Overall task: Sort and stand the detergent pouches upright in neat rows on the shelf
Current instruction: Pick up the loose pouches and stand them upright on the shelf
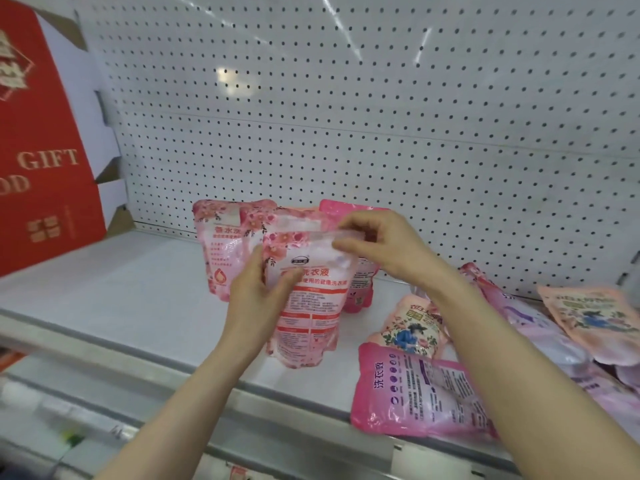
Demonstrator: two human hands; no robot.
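One pouch (308,299): upright between our hands.
Left hand (256,292): fingers curl round its left edge.
Right hand (377,244): fingers pinch its top.

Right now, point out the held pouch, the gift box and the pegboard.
held pouch (311,315): head view, printed front panel.
gift box (41,133): head view, red front face.
pegboard (346,98): head view, bare middle.

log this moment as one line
left hand grips pink floral plastic pouch side | right hand pinches its top edge | pouch upright over white metal shelf

Pink floral pouch (306,299), red box (38,140)
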